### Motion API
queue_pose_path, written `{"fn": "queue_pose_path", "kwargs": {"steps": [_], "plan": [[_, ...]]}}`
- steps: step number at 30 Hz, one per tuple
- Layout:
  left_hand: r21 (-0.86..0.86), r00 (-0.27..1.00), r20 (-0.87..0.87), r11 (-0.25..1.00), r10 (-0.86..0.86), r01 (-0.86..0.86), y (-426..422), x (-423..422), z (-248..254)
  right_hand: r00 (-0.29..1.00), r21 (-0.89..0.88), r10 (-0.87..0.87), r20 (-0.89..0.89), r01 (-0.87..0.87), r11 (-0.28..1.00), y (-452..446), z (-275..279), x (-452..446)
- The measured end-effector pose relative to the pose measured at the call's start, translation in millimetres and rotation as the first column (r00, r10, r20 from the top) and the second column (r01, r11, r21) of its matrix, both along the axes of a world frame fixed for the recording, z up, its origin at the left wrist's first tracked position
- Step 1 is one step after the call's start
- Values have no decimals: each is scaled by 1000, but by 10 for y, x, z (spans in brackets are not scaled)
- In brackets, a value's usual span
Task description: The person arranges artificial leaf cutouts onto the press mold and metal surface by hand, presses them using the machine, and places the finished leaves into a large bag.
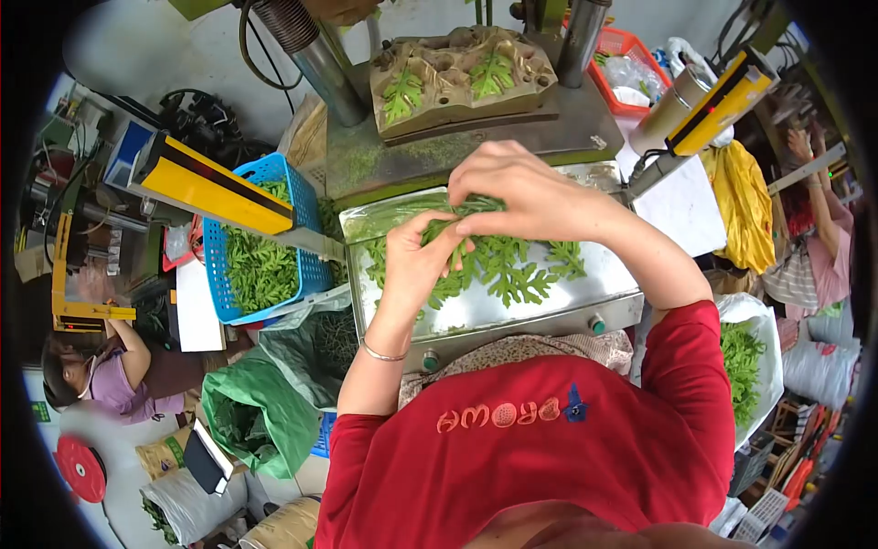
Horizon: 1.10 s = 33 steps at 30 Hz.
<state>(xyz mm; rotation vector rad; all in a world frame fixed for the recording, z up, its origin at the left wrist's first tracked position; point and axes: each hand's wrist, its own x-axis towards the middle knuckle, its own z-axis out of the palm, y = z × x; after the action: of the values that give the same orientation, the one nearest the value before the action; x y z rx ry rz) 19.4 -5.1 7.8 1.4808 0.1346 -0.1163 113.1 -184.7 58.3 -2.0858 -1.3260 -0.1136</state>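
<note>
My left hand (419, 254) and my right hand (519, 194) meet over a metal tray (585, 297). Their fingers are pinched together around a green leaf (481, 207), partly covered by the fingers. Beneath them, several jagged green leaves (519, 279) lie spread on the tray. Just beyond the hands, a brown mould block (462, 105) sits on the press bed, bearing two lobed leaves, one on the left (402, 94) and one on the right (492, 75).
Yellow-fronted bars (219, 188) flank the press on both sides. A blue basket (297, 265) of leaves stands left, near a green sack (265, 412). On the right are a white bag (764, 366) of leaves and a red crate (631, 46). Other people work at both sides.
</note>
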Motion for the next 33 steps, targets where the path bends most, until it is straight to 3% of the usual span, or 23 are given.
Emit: {"fn": "queue_pose_path", "kwargs": {"steps": [3, 6, 8, 10, 11, 13, 14, 17, 18, 23, 24, 28, 30, 33], "plan": [[117, 994, 43, 988, -103, 98, -20, 24, 92, 994, -38, 106, -11, -106, 994, 19, 36, -8], [69, 996, 88, 998, -5, -2, 45, 65, 92, 994, -21, 86, 74, -85, 996, -7, 135, 322], [16, 990, 105, 996, 89, -91, 89, 112, 47, 954, 168, -235, -184, 267, 949, -58, 253, 665], [-9, 987, 131, 996, 90, -89, 80, 197, -16, 860, 237, -440, -258, 498, 834, -73, 303, 1013], [-35, 984, 154, 995, 93, -88, 62, 241, -53, 861, 237, -440, -256, 498, 834, -55, 280, 1199], [-86, 974, 201, 992, 103, -88, 45, 333, -99, 758, 260, -618, -207, 652, 713, 7, 124, 1565], [-87, 973, 205, 992, 106, -90, 55, 368, -109, 761, 261, -616, -204, 649, 715, 42, 39, 1699], [-187, 984, 127, 977, 126, -101, 83, 440, -137, 677, 263, -732, 71, 696, 669, 140, -237, 2028], [-219, 987, 98, 970, 130, -106, 93, 476, -143, 633, 266, -757, 161, 711, 651, 154, -308, 2128], [-317, 979, 22, 930, 203, -185, 155, 470, -134, 554, 180, -780, 290, 769, 613, 201, -445, 2271], [-319, 978, 14, 928, 210, -194, 174, 428, -135, 562, 171, -775, 288, 766, 619, 199, -434, 2203], [-118, 989, -15, 982, 147, -148, 277, 263, -166, 672, 495, -685, 280, 511, 703, 150, -205, 1787], [-103, 989, -31, 984, 143, -145, 275, 170, -164, 893, 294, -406, 192, 342, 892, 170, -32, 1112], [-41, 999, -8, 998, 53, -53, 235, 80, -90, 984, 112, -47, 174, 28, 993, 299, 5, 255]]}}
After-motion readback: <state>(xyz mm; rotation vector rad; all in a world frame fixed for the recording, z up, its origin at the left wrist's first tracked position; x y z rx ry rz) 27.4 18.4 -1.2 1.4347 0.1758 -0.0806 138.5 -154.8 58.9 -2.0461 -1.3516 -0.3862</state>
